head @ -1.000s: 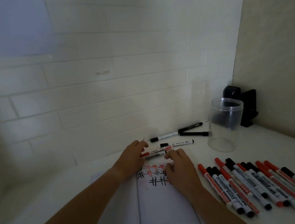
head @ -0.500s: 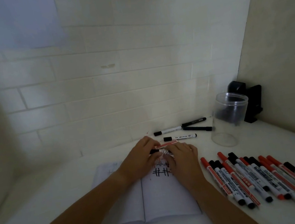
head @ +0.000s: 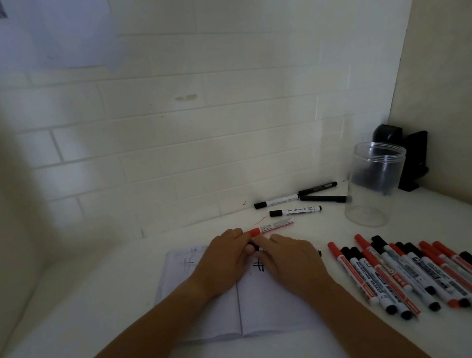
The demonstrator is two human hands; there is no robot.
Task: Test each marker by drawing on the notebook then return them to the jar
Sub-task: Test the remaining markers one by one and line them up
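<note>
hands: we have drawn both together over the notebook [head: 241, 308] | drawings: now mostly hidden beneath them | red marker [head: 270, 228]: now juts past our left hand [head: 222, 264]

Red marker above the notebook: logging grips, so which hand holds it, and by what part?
The left hand pinches the red marker at its red cap end; the right hand seems to grip a black marker, mostly hidden.

We read "WHITEBOARD MARKER" on one marker [head: 369, 280] in the row at our right; other print is illegible.
</note>
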